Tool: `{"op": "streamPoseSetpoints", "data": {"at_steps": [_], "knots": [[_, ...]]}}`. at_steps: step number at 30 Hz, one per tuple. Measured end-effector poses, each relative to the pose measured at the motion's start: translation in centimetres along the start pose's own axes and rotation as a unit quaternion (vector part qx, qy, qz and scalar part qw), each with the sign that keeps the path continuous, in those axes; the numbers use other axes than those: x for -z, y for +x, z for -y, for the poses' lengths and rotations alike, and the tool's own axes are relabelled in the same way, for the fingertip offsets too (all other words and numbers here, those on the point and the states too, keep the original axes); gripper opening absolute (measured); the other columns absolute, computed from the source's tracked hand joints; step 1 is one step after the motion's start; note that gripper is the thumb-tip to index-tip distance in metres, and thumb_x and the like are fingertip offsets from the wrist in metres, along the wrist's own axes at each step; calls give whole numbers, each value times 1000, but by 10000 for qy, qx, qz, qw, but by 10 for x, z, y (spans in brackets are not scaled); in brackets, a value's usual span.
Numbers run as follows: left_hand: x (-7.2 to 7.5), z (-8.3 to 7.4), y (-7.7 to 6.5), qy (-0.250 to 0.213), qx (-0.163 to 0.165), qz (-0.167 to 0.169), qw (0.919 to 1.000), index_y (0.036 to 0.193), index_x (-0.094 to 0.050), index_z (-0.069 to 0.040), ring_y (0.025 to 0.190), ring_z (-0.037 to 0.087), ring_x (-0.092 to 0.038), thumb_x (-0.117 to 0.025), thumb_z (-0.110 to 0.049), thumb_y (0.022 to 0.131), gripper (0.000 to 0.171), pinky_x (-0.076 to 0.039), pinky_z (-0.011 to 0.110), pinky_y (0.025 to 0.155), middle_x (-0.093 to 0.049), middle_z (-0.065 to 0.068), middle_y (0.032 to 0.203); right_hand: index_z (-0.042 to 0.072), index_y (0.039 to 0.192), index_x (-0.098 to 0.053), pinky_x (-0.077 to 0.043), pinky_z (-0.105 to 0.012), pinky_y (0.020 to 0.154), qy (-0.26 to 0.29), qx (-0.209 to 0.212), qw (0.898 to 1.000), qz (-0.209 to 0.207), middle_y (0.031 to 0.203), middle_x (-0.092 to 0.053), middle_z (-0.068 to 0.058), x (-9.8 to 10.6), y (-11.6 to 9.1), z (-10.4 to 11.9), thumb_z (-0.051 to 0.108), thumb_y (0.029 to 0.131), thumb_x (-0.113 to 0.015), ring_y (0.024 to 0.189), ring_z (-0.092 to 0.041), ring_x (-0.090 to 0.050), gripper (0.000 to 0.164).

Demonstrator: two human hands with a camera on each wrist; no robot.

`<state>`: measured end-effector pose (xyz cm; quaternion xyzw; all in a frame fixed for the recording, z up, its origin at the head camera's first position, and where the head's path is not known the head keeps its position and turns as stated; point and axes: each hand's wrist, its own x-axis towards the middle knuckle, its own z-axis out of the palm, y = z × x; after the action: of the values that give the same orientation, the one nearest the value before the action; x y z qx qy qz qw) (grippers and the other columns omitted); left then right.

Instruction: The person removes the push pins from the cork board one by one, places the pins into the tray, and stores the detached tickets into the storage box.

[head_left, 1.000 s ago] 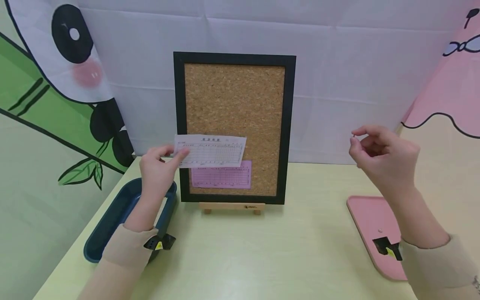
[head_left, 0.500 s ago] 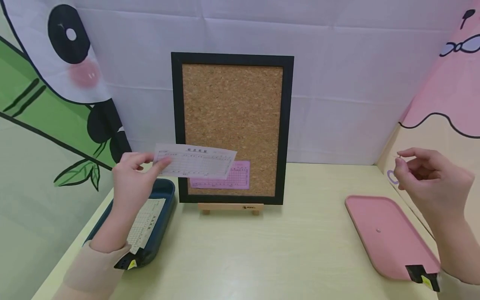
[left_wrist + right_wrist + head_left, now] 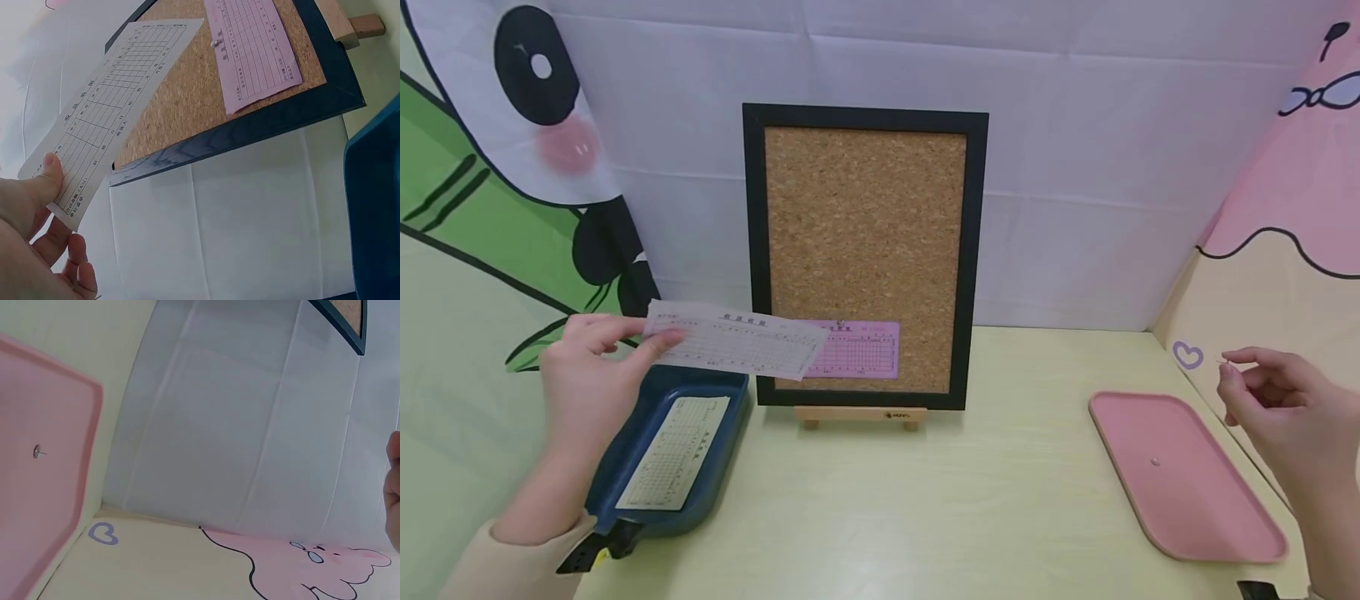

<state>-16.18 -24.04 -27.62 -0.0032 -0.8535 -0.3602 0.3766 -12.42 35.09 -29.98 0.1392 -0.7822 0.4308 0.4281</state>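
Observation:
My left hand (image 3: 591, 383) pinches the left end of a white printed receipt slip (image 3: 737, 340) between thumb and fingers. The slip overlaps the lower left of the framed corkboard (image 3: 865, 225) in the head view. A purple printed slip (image 3: 861, 350) hangs low on the cork, with a thumbtack (image 3: 217, 44) at its top edge. Off to the right, my right hand (image 3: 1292, 408) pinches a tiny thumbtack (image 3: 1222, 361) between thumb and forefinger, beyond the pink tray (image 3: 1210, 508). Only part of that hand shows in the right wrist view.
One thumbtack (image 3: 37, 452) lies on the pink tray. The blue tray (image 3: 700, 508) at the left holds another printed slip (image 3: 673, 454). A small wooden stand (image 3: 861, 414) supports the corkboard. Behind it hangs a white cloth (image 3: 1075, 167) with cartoon drawings.
My left hand has drawn the white slip left and down, uncovering more of the purple slip and the blue tray. My right hand has moved right and down with its thumbtack.

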Motion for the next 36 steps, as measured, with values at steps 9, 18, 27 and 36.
{"op": "streamPoseSetpoints", "data": {"at_steps": [9, 18, 27, 36], "knots": [[20, 20, 4, 539, 92, 76, 9985, 86, -76, -3, 72, -4, -38, -84, -16, 69, 23, -26, 15, 57, -44, -44, 70, -15, 86, -64, -34, -11, 39, -526, -274, 9981, 147, 56, -58, 17, 6, -17, -16, -16, 73, -62, 40, 3, -49, 13], [40, 36, 11, 1053, -208, 398, 9934, 81, -74, -1, 76, -16, -34, -85, -14, 68, 22, -27, 11, 52, -48, -25, 76, -10, 88, -66, -37, -6, 45, -775, -176, 9963, 336, 58, -58, 19, 11, -37, -43, -16, 72, -64, 42, 7, -48, 17], [55, 67, 21, 1397, -951, 934, 9812, 79, -73, -3, 73, -15, -32, -84, -19, 68, 23, -29, 16, 49, -56, 15, 83, -3, 86, -66, -35, -6, 45, -1240, -139, 9890, 792, 59, -55, 24, 15, -49, -62, -14, 70, -66, 41, 9, -46, 20], [63, 90, 36, 2056, -770, 2379, 9462, 87, -73, -2, 83, 30, -43, -78, -27, 76, 27, -33, 32, 56, -56, 18, 87, 4, 85, -66, -34, -8, 44, -1559, -283, 9813, 1090, 56, -53, 23, 22, -61, -77, -13, 70, -67, 40, 8, -45, 23]]}}
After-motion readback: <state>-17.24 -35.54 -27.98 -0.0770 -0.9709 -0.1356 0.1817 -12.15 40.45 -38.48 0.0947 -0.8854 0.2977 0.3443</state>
